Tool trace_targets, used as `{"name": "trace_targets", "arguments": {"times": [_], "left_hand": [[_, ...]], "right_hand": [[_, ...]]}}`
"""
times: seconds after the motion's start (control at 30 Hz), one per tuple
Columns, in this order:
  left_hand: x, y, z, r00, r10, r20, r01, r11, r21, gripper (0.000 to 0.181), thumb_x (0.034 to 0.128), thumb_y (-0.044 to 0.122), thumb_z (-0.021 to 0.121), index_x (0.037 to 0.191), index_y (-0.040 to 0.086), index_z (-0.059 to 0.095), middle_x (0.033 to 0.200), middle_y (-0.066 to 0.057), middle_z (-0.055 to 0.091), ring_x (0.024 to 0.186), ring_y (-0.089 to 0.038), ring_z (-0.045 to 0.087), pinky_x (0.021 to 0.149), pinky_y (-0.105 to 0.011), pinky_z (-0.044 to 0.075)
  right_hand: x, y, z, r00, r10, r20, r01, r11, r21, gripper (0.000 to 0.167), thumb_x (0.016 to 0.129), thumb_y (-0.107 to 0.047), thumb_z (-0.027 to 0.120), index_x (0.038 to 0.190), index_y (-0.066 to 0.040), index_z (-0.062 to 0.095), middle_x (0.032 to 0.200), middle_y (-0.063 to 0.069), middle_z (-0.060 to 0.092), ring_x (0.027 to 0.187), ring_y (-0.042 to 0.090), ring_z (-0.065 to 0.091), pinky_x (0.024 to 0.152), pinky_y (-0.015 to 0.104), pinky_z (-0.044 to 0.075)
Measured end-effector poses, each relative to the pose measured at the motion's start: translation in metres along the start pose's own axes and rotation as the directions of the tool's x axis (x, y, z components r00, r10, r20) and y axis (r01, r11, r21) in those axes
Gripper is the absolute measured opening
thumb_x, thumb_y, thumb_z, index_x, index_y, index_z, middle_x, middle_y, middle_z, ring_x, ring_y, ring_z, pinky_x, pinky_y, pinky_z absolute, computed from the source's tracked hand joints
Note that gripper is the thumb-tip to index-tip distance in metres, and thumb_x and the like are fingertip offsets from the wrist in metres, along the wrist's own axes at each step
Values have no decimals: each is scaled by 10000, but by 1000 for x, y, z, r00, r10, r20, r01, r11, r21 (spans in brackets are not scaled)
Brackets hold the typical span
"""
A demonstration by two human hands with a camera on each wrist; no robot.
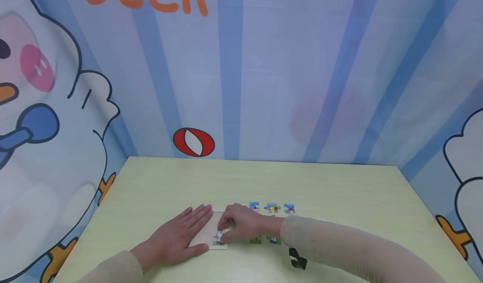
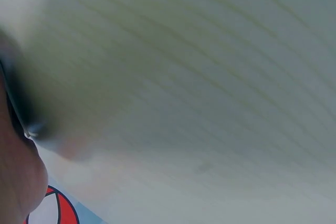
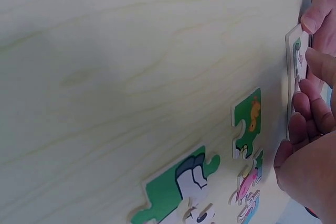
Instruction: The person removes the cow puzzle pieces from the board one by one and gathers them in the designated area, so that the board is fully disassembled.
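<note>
A pale wooden puzzle board (image 1: 205, 237) lies near the table's front edge. My left hand (image 1: 179, 234) rests flat on its left part, fingers straight and thumb along the near side. At the board's near right corner, my right hand (image 1: 243, 222) pinches a jigsaw piece (image 1: 217, 238) with green and white print between thumb and curled fingers. In the right wrist view that piece (image 3: 297, 59) sits on the board under the thumb. The left wrist view is mostly blurred tabletop, with skin at its left edge.
Several loose jigsaw pieces lie right of the board, including a back row with a middle piece (image 1: 272, 208); the right forearm covers some. One green piece (image 3: 248, 119) bears an orange animal. A dark object (image 1: 298, 258) shows beside the right sleeve. A printed curtain (image 1: 264, 86) hangs behind the table.
</note>
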State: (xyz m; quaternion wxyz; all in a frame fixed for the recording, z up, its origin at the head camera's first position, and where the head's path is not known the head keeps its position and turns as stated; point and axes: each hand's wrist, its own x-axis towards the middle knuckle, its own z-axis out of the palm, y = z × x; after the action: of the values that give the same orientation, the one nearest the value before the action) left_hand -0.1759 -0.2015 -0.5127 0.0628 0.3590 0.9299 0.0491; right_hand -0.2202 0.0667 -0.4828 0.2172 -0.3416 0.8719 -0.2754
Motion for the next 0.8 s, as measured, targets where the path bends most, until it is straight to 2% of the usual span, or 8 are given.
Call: {"name": "trace_targets", "arguments": {"times": [0.17,0.43,0.6,0.8], "left_hand": [[0,2,-4,1000,13,-14,-13,1000,-3,897,1054,734,370,1709,130,270,1780,-20,241,1636,-250,234,1294,-533,268],[2,2,-4,1000,-3,19,3,1000,-11,907,1052,749,345,1718,144,237,1790,-4,205,1646,-234,196,1310,-513,232],[2,1,-4,1000,-10,29,10,1000,-4,916,1046,762,334,1720,151,231,1793,6,192,1649,-222,180,1315,-504,216],[0,2,-4,1000,3,2,-3,1000,3,895,1058,735,350,1710,127,264,1784,-20,229,1641,-244,214,1305,-516,248]], "right_hand": [[1,1,-1,1000,9,-10,-8,999,33,155,921,-327,861,1025,-261,768,967,-154,612,951,41,533,889,218,463],[2,-4,-3,1000,17,-17,-14,993,117,132,925,-312,848,945,-272,724,916,-119,627,859,57,532,769,222,459],[0,-6,-2,1000,2,-19,1,989,150,116,929,-277,843,952,-243,735,905,-106,625,817,44,522,729,214,460],[-1,-8,-1,1000,-19,-13,20,988,152,74,946,-213,811,974,-185,749,883,-120,621,800,27,529,736,207,472]]}}
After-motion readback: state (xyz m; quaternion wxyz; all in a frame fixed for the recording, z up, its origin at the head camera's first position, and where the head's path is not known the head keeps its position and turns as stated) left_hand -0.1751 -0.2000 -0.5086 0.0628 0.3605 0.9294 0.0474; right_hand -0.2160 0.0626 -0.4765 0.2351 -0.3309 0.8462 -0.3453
